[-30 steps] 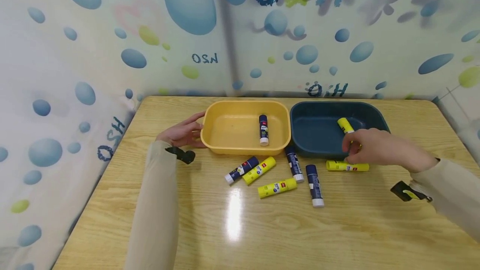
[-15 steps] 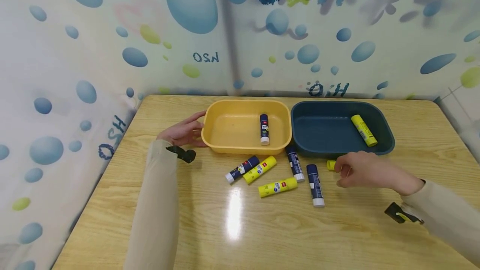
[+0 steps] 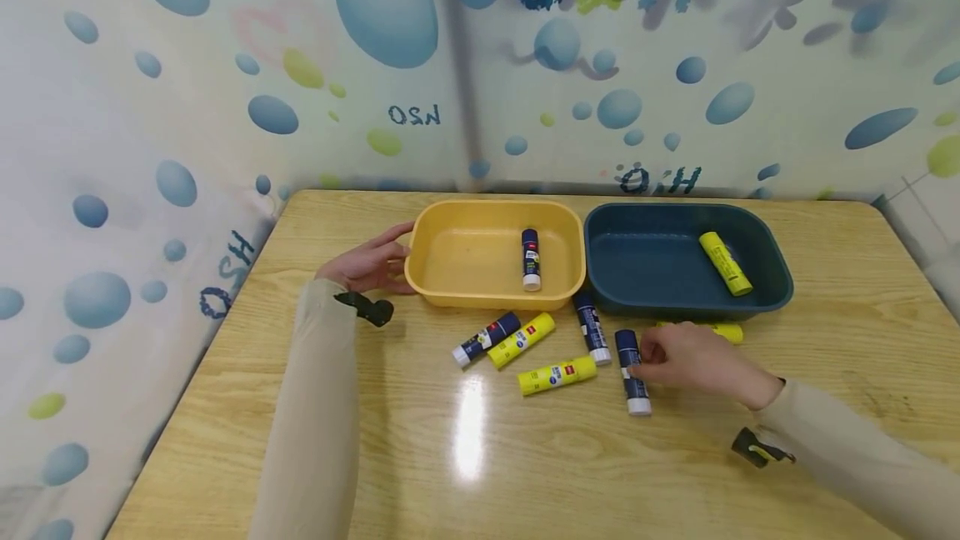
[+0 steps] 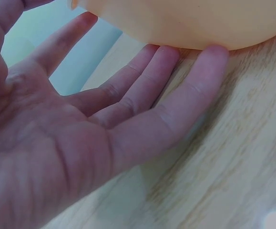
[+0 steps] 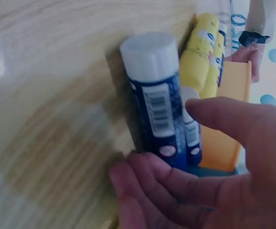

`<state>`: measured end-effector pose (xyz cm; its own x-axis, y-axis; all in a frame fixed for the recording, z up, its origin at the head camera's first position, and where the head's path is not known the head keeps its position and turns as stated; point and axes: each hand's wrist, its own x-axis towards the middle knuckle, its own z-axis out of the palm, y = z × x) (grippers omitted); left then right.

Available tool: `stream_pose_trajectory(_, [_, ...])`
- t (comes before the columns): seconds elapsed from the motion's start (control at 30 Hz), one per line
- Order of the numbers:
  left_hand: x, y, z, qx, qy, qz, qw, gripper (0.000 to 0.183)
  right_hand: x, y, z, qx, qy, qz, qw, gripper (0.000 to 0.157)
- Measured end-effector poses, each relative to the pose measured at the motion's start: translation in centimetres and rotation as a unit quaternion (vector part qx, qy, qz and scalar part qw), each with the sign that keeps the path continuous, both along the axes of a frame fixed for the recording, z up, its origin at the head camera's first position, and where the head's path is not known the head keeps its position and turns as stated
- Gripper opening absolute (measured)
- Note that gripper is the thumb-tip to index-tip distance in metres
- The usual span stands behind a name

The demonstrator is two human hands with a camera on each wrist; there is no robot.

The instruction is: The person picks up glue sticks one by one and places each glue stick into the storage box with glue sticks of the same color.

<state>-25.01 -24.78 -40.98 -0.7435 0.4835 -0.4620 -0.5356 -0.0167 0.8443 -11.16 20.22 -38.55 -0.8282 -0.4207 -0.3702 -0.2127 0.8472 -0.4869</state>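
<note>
"Leftward and a little toward the person went the right hand (image 3: 693,361) in that half second, off the loose yellow glue stick (image 3: 729,332) in front of the dark blue tray (image 3: 675,307). Where did that put it?"

"Right beside the rightmost blue glue stick (image 3: 635,388), which lay flat on the table (image 3: 555,465), before the left end of that tray and apart from its wall."

"Which way did the stick point?"

"Its long axis ran mostly away from the person: dark end toward the trays, white end nearer and slightly further right. So the hand met it from the right, across the axis, around mid-length. I judged that crosswise approach to be what mattered most."

"Was it gripped?"

"It didn't look so. From the right wrist, thumb and fingers stood parted with the stick between them. Whether a fingertip touched it, I couldn't tell."

"Anything crowding it?"

"Another blue glue stick (image 3: 592,330) lay near its left side, almost parallel."

"And the left hand (image 3: 375,267)?"

"Well apart from all that. Its fingers were loosely spread, some tips touching the left end of the orange tray (image 3: 495,303). The right was plainly nearer the stick."
</note>
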Motion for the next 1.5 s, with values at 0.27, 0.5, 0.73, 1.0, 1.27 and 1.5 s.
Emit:
stream_pose_trajectory(0.27, [-0.1, -0.1, -0.1, 0.000, 0.012, -0.011, 0.9999, 0.065, 0.1, -0.8, -1.0, 0.033, -0.002, -0.028, 0.999, 0.035])
stream_pose_trajectory(0.5, [-0.1, -0.1, -0.1, -0.003, 0.009, -0.008, 0.9999, 0.065, 0.1, -0.9, -1.2, 0.021, -0.007, -0.034, 0.999, 0.034])
stream_pose_trajectory(0.73, [-0.1, 0.0, -0.1, -0.006, 0.009, -0.007, 0.9999, 0.064, 0.3, -0.8, -1.3, 0.014, -0.011, -0.035, 0.999, 0.031])
stream_pose_trajectory(1.0, [0.0, 0.0, 0.1, -0.005, 0.009, -0.008, 0.9999, 0.066, 0.6, -1.0, -0.4, 0.000, 0.000, -0.023, 1.000, 0.029])
stream_pose_trajectory(1.27, [0.0, -0.1, 0.0, -0.007, 0.010, -0.007, 0.9999, 0.065, -0.1, -1.7, 1.5, -0.006, 0.009, -0.015, 1.000, 0.028])
stream_pose_trajectory(1.5, [0.0, 0.0, 0.0, -0.007, 0.014, -0.009, 0.9998, 0.066, -0.6, -2.5, 3.1, -0.016, 0.044, 0.011, 0.999, 0.027])
